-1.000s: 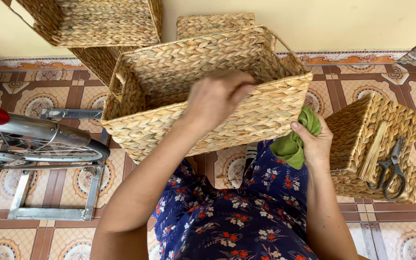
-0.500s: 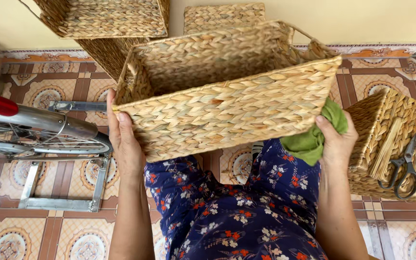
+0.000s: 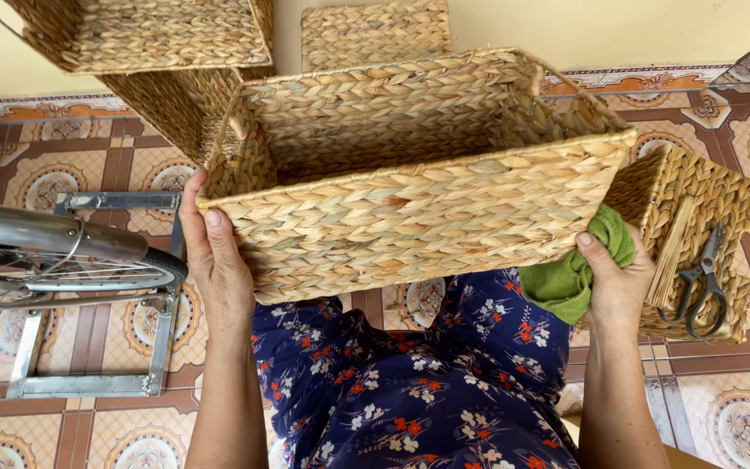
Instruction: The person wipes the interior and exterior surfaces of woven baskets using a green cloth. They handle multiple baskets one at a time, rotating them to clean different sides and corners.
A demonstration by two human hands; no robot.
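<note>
A large rectangular woven basket (image 3: 410, 217) is held up in front of me, its open top tilted towards me, above my lap in a dark blue floral dress. My left hand (image 3: 217, 260) presses flat against its left end, thumb on the front wall. At the basket's right end my right hand (image 3: 614, 282) grips a green cloth (image 3: 566, 282) and holds it against the lower corner.
A smaller woven basket (image 3: 731, 208) at my right holds scissors (image 3: 696, 282) and a bundle of straw. More woven baskets (image 3: 158, 39) are stacked at the back by the wall. A bicycle wheel (image 3: 71, 260) on its metal stand sits left on the patterned tile floor.
My left hand came off the basket's rim and moved to its left end. The basket has swung level and come closer, with the right hand and cloth staying at its right end.
</note>
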